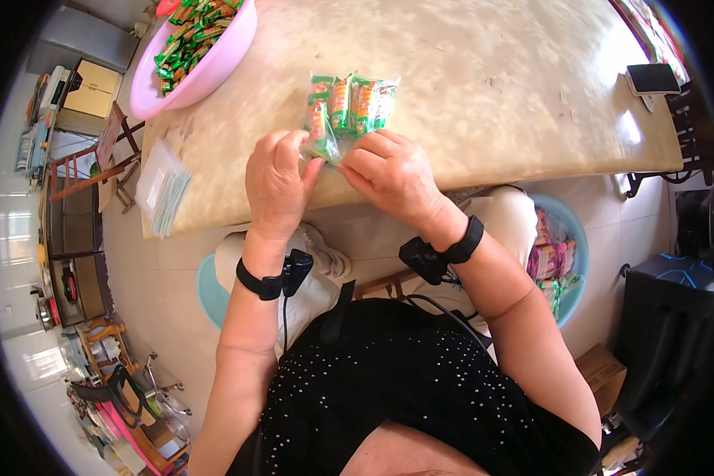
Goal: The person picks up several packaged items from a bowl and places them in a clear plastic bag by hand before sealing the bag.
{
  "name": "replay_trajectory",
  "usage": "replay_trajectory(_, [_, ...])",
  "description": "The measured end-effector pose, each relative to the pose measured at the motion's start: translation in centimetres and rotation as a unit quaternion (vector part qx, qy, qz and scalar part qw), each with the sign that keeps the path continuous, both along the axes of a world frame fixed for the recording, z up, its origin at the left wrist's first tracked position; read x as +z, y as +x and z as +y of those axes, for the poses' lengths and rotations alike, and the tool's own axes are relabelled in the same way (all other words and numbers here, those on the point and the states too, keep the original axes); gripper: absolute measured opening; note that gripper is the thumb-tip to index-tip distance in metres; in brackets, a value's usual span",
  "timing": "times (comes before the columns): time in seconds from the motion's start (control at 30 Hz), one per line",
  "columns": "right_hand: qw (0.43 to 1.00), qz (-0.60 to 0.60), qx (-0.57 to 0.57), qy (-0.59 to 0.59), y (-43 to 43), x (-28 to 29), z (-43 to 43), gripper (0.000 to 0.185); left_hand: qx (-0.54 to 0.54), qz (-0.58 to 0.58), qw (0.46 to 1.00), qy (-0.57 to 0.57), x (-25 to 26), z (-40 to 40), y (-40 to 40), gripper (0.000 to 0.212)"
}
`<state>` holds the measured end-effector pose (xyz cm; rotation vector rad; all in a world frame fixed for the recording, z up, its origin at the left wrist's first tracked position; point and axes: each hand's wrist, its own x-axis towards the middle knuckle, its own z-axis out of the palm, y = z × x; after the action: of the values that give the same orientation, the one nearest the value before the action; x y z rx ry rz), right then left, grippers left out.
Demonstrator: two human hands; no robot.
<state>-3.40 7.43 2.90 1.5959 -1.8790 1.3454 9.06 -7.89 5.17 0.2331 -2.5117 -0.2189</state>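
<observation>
A clear plastic bag [352, 110] lies on the table before me, its near edge towards my body. Inside it are several small snack packets [366, 106] in green and orange wrappers, mostly side by side. My left hand [278, 178] pinches the bag's near left edge between thumb and fingers. At the near right edge, my right hand [390, 172] grips the plastic with thumb and bent fingers. Both hands hide parts of the bag's near edge, so I cannot tell whether its mouth is sealed.
A pink basin [214, 74] of loose green packets [193, 44] stands at the table's far left. A stack of clear plastic bags [165, 190] lies at the left edge. A small scale-like device [653, 79] sits far right. Beside my right leg, a blue tub [574, 238] holds filled bags [552, 259].
</observation>
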Motion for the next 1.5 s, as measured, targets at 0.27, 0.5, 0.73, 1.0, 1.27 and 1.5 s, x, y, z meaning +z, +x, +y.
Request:
replay_trajectory(0.27, [1.0, -0.015, 0.011, 0.007, 0.1, -0.3, 0.1, 0.017, -0.037, -0.019, 0.998, -0.052, 0.8, 0.1, -1.1, 0.063])
replay_trajectory(0.5, [1.0, -0.007, 0.014, 0.019, -0.1, -0.4, 0.4, 0.016, -0.011, -0.017, 0.994, -0.109, 0.1, -0.6, -1.9, 0.048])
replay_trajectory(0.73, [1.0, -0.005, 0.01, 0.011, 0.0, -0.5, 0.4, 0.016, 0.009, -0.029, 0.995, -0.094, 0.2, -1.2, -2.8, 0.048])
replay_trajectory(1.0, [1.0, 0.003, 0.012, 0.008, -0.1, -0.7, 1.2, 0.018, 0.028, -0.025, 0.999, -0.034, -0.4, -0.6, -3.1, 0.041])
replay_trajectory(1.27, [0.999, 0.01, -0.035, 0.02, -0.7, 0.2, 2.8, 0.018, 0.03, 0.0, 1.0, 0.0, -0.3, 1.2, -1.0, 0.041])
replay_trajectory(1.5, [0.997, 0.013, -0.059, 0.038, 0.3, -0.9, 4.0, 0.023, 0.025, -0.016, 0.999, 0.026, -0.7, 2.4, 2.2, 0.05])
